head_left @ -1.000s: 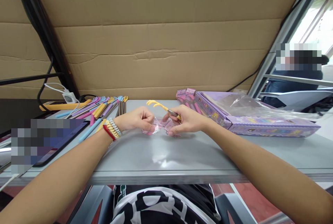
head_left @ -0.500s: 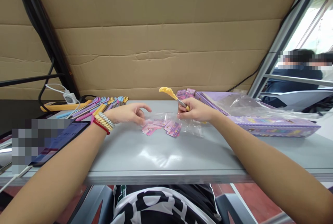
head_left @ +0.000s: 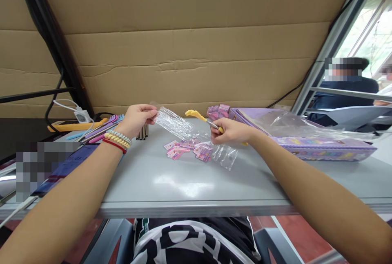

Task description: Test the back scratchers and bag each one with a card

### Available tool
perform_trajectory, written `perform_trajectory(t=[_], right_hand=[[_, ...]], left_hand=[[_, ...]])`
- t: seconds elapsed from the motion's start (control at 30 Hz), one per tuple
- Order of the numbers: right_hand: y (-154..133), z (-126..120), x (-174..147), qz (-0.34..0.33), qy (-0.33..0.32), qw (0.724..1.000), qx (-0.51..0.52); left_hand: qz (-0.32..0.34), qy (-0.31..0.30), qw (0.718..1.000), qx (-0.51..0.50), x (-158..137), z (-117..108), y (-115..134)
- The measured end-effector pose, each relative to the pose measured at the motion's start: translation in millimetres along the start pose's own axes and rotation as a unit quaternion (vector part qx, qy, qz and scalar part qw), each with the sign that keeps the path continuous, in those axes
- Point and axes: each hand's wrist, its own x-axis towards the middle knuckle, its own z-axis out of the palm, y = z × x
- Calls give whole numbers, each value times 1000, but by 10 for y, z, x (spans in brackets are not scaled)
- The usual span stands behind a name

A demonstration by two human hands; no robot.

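Note:
My left hand (head_left: 139,120) pinches the end of a long clear plastic bag (head_left: 176,123) between thumb and fingers, lifted off the table. The bag slants down to the right, over small pink and purple printed cards (head_left: 177,149) that lie in loose clusters. My right hand (head_left: 228,130) is closed around a slim pen-like stick (head_left: 196,114) with a yellow shaped end and a silver section. That yellow end points left above the bag. More clear plastic (head_left: 226,155) lies below my right hand; whether the fingers also grip it is hidden.
A purple box (head_left: 324,149) with clear plastic on it stands at the right. Pink packets (head_left: 218,111) sit beside it at the back. Coloured sticks with curved ends (head_left: 104,127), a phone (head_left: 69,166) and a white charger (head_left: 82,113) are at the left. A person (head_left: 346,88) sits beyond the frame.
My left hand has moved up and left from the cards and now holds the plastic bag's end, stretching it upward. My right hand stays nearly in place with the yellow stick.

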Motion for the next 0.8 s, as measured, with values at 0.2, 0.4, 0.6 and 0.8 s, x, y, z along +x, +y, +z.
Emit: perform_trajectory(t=[0.2, 0.4, 0.6, 0.8], right_hand=[[-24, 9, -14, 1, -25, 999, 26], [-8, -11, 12, 31, 68, 996, -41], [-24, -52, -1, 62, 175, 982, -29], [51, -101, 11, -3, 224, 974, -20]], left_hand=[[27, 95, 994, -43, 40, -11, -8], [15, 83, 996, -22, 18, -17, 12], [-25, 45, 997, 50, -1, -57, 41], [-89, -143, 981, 102, -81, -57, 72]])
